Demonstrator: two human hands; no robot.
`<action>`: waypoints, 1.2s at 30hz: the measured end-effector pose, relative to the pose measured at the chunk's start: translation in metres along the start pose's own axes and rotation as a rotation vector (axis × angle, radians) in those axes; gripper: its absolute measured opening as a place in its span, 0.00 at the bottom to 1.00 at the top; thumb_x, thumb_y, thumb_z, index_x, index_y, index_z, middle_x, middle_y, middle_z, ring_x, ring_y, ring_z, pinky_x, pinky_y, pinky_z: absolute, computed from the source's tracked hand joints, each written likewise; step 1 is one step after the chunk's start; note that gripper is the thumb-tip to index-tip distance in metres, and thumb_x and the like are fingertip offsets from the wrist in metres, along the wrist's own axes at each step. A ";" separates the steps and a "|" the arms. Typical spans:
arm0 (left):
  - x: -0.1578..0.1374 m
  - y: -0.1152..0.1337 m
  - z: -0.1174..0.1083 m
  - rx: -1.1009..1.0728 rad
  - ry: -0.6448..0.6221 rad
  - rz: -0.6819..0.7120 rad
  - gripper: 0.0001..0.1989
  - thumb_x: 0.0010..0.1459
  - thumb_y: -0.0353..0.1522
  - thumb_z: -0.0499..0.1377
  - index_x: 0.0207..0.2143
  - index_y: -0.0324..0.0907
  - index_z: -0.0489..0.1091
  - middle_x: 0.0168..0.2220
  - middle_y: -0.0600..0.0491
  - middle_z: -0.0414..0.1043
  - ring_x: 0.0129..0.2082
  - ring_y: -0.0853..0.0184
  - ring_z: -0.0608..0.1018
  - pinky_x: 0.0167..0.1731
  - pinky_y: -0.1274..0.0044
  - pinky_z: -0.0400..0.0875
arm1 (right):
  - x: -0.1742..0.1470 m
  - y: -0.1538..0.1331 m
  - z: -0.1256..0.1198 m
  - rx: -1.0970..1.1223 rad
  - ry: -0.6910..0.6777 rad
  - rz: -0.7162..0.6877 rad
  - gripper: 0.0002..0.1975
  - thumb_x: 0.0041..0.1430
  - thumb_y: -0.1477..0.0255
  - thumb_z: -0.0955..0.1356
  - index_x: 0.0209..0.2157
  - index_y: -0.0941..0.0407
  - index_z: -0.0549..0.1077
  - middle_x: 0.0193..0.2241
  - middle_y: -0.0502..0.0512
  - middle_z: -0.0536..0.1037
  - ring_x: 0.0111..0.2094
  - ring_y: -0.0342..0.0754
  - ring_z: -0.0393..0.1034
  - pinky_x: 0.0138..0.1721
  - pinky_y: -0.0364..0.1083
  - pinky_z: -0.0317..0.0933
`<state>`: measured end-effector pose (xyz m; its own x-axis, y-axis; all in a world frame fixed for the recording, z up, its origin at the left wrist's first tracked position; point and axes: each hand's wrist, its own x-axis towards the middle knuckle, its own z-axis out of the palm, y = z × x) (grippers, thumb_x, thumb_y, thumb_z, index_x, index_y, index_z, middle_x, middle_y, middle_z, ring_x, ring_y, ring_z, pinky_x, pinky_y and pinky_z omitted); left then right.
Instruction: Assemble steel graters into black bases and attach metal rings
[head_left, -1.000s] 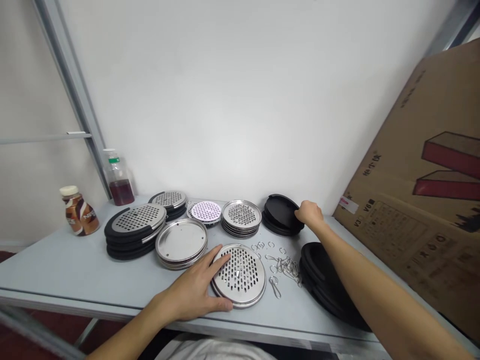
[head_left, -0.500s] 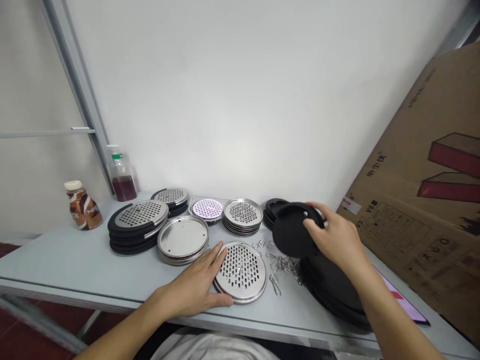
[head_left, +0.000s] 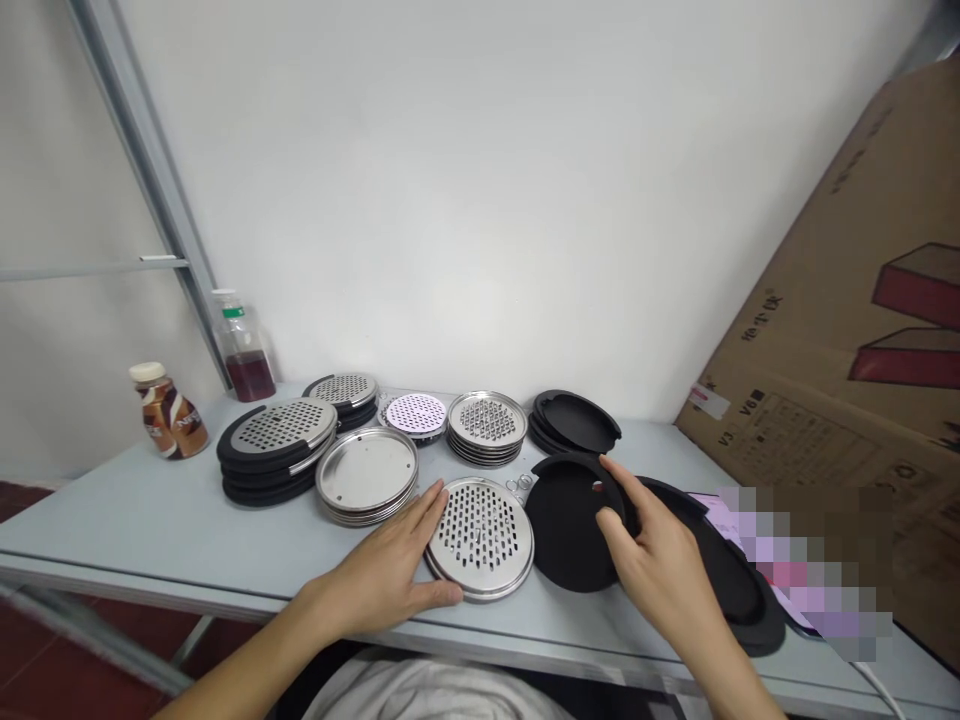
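My left hand lies with its fingers stretched out and its thumb apart, touching the left rim of a round metal grater plate. The plate lies flat near the table's front edge. My right hand grips the rim of a black round holder with a small hole in it. The holder is tilted, just right of the grater plate. Behind my right hand are more black holders. Small metal rings show beside the held one. The metal clips are hidden behind it.
Smooth metal plates, several grater plates and black-rimmed graters stand in stacks. Black holders lie by the wall. Two bottles stand at the left. A large carton leans at the right.
My right hand has brought the black holder left and toward me, beside the grater plate. My left hand stays at the plate's rim.
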<state>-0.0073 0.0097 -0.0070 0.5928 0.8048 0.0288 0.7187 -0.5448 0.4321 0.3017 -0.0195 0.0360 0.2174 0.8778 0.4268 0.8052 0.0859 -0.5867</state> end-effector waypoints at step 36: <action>-0.005 0.007 -0.017 -0.203 -0.030 0.069 0.45 0.50 0.51 0.66 0.67 0.56 0.53 0.71 0.52 0.39 0.68 0.49 0.53 0.65 0.58 0.51 | -0.039 -0.001 0.042 0.173 -0.428 -0.019 0.30 0.66 0.55 0.58 0.59 0.62 0.65 0.20 0.48 0.73 0.24 0.50 0.70 0.28 0.45 0.62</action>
<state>-0.0117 0.0062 0.0113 0.6508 0.7583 0.0388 0.5899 -0.5371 0.6029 0.2694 -0.0335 -0.0093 -0.0736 0.9878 0.1372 0.6949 0.1495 -0.7034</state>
